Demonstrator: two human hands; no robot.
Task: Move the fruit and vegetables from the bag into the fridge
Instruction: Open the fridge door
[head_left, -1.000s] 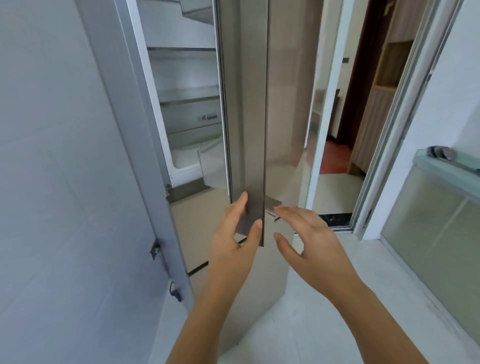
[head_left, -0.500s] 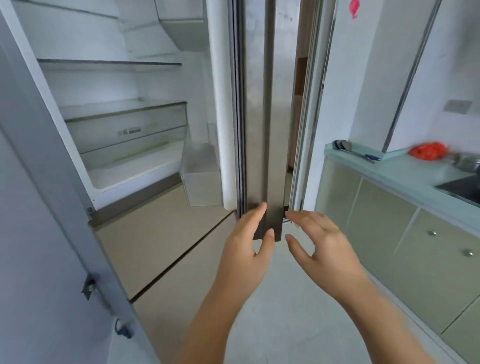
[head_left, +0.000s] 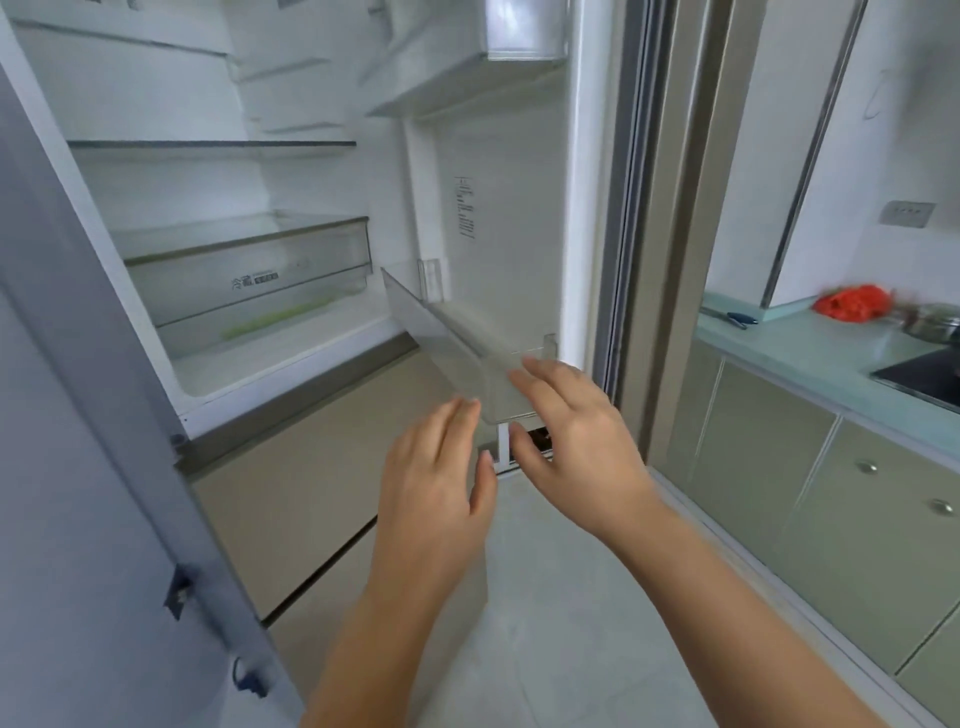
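White fridge (head_left: 171, 192) stands open at left, its clear plastic crisper drawer (head_left: 249, 275) showing only a faint green streak; left hand (head_left: 436, 478) empty, fingers straight and relaxed, in front of the beige lower drawer front (head_left: 291, 467). Right hand (head_left: 576, 431) also empty, fingers spread, at the corner of the clear door bin (head_left: 467, 332), contact not resolvable. Crumpled red plastic bag (head_left: 852, 304) lies on the pale green table (head_left: 810, 358) far right, well apart from both hands, right hand nearer; contents hidden, so the coming reach probably goes rightward.
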